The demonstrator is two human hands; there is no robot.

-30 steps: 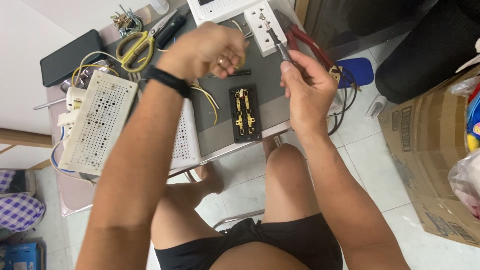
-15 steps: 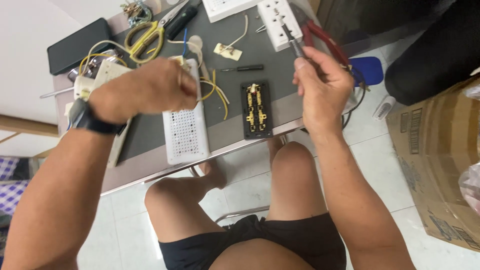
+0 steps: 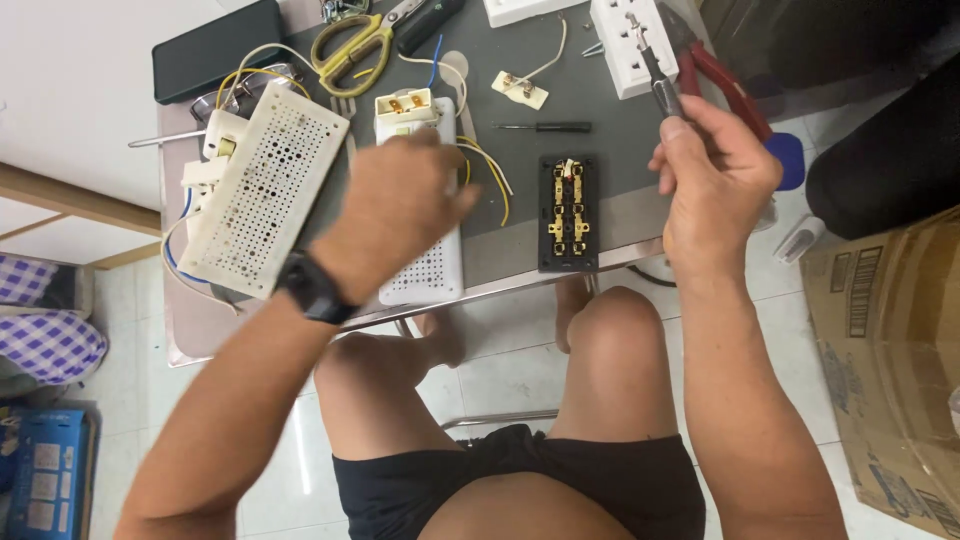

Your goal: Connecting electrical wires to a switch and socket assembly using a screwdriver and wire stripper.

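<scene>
Left hand resting curled on perforated white socket housing at desk middle, grip unclear. Right hand closed around red-handled pliers, tips over white outlet block. Likely mid wiring; next needing steadied housing. Black brass-contact insert lying between, yellow wires crowding.

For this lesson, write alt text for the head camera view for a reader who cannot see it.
A seated person's left hand rests on a white perforated panel on a grey table, while the right hand holds red-handled pliers. A black socket insert with brass contacts lies between the hands.
</scene>
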